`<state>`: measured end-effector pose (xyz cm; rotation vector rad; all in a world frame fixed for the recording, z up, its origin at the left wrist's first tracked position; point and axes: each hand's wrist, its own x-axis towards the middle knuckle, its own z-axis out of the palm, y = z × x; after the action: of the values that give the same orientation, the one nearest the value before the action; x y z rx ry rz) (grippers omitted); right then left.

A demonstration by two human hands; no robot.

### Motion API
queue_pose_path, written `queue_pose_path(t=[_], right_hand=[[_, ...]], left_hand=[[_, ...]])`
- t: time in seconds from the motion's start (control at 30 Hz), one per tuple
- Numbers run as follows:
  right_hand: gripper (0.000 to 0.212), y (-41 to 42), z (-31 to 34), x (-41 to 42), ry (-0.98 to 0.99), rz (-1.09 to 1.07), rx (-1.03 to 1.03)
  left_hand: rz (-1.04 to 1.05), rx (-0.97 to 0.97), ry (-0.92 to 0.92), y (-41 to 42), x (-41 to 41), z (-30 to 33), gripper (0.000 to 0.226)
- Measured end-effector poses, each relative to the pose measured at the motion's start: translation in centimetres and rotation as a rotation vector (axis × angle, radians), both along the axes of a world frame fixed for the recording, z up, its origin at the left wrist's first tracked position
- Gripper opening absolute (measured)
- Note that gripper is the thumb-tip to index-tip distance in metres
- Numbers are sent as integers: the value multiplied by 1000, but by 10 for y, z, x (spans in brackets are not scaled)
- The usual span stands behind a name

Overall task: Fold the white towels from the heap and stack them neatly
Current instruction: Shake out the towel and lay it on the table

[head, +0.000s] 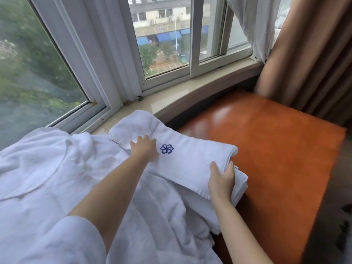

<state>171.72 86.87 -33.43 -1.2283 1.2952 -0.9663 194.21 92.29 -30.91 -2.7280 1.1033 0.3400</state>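
White towels in a rumpled heap [57, 178] fill the near left of the orange table [276, 149]. On the heap's right edge lies a folded towel [190, 159] with a blue flower emblem [167, 149]. Right hand [222, 178] grips its near right end; left hand [145, 148] presses flat beside the emblem. Farther off: windowsill [190, 90], window.

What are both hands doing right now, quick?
Left hand: open, pressing flat on the folded towel beside its blue flower emblem.
Right hand: closed on the folded towel's right end, thumb on top.
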Motion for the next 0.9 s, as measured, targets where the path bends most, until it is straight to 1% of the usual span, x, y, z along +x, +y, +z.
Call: queue_pose_path(t=[0.07,0.1,0.13,0.23,0.27,0.33,0.4,0.47,0.5,0.53,0.57,0.6,0.63,0.67,0.73,0.8,0.83,0.9], right_hand=[[31,2,1,-8,12,-97,-72],[32,3,-2,-13,43,-137,-72],[35,5,-7,-18,82,-145,-21],[50,15,-27,-30,183,-4,281],[52,17,-30,-32,201,19,305],[52,18,-27,-35,206,-13,234],[52,18,-22,-39,223,-66,121],[60,20,-17,-43,300,-46,132],[65,22,-18,-46,386,-14,134],[71,26,-18,-48,520,20,72],[76,30,-18,-49,665,46,-51],[78,32,-18,-47,755,65,-203],[76,33,-17,-43,784,108,-325],[72,32,-17,-38,791,189,-390],[65,28,-22,-27,848,407,-394],[67,25,-37,-23,949,583,-333],[68,24,-44,-23,993,624,-325],[70,26,-57,-23,1039,632,-359]], left_hand=[[-15,16,-14,0,-5,-1,52],[-9,27,-4,1,-9,-2,56],[-1,47,8,2,-13,-2,59],[13,103,8,8,-33,-8,57],[-3,117,-28,10,-40,-9,53],[-90,151,-136,11,-51,-10,48],[-161,162,-194,12,-57,-9,44],[-125,197,-176,14,-61,-9,49],[-78,220,-156,15,-61,-9,55],[-30,234,-133,17,-62,-9,60],[6,241,-114,17,-63,-8,65],[25,245,-99,16,-65,-9,69],[33,249,-89,15,-66,-9,73],[38,251,-81,13,-67,-11,76],[49,240,-56,11,-67,-15,79],[84,214,8,9,-62,-19,84],[103,204,44,9,-59,-21,87],[125,193,81,8,-53,-25,92]])
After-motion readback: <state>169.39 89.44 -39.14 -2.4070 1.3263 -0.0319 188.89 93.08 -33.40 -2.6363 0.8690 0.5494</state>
